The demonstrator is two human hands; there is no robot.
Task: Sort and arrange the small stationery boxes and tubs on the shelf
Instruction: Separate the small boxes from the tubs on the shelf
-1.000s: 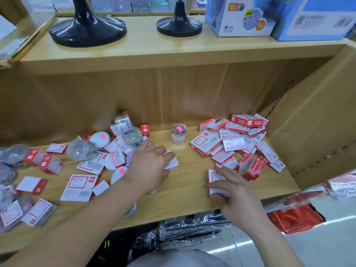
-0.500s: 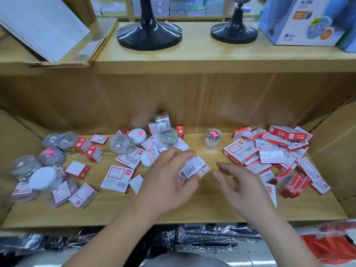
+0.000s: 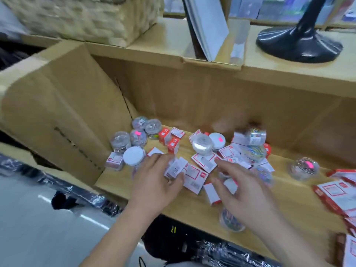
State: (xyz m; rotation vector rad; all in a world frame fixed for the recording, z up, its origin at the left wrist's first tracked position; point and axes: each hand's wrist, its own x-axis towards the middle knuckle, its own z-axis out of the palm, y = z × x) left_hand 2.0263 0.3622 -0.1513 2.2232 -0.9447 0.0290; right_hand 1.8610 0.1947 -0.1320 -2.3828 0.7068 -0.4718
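Both hands are drifting leftwards along the shelf [image 3: 294, 193] since half a second ago, and the view is swinging with them toward the cluster of tubs [image 3: 120, 140] by the cardboard wall [image 3: 67, 112]. Now the left hand [image 3: 154, 182] is pinching a couple of small white boxes [image 3: 176, 167] between thumb and fingers, carrying them just above the loose red-and-white boxes [image 3: 194, 176]. Meanwhile the right hand [image 3: 246, 189] is hovering with fingers spread, gripping nothing, over the jumble beside it.

Trouble is waiting at the front: a round tub [image 3: 231, 222] is sitting right at the shelf's lip under the right wrist, and a careless sweep of that arm is likely to be knocking it to the floor. The pinched boxes are also looking loosely held, so they may be slipping apart. Scattered boxes are crowding the spot between the hands, leaving little bare wood for setting anything down. Overhead, a basket [image 3: 86, 18] and a black stand [image 3: 298, 43] are sitting on the upper board.
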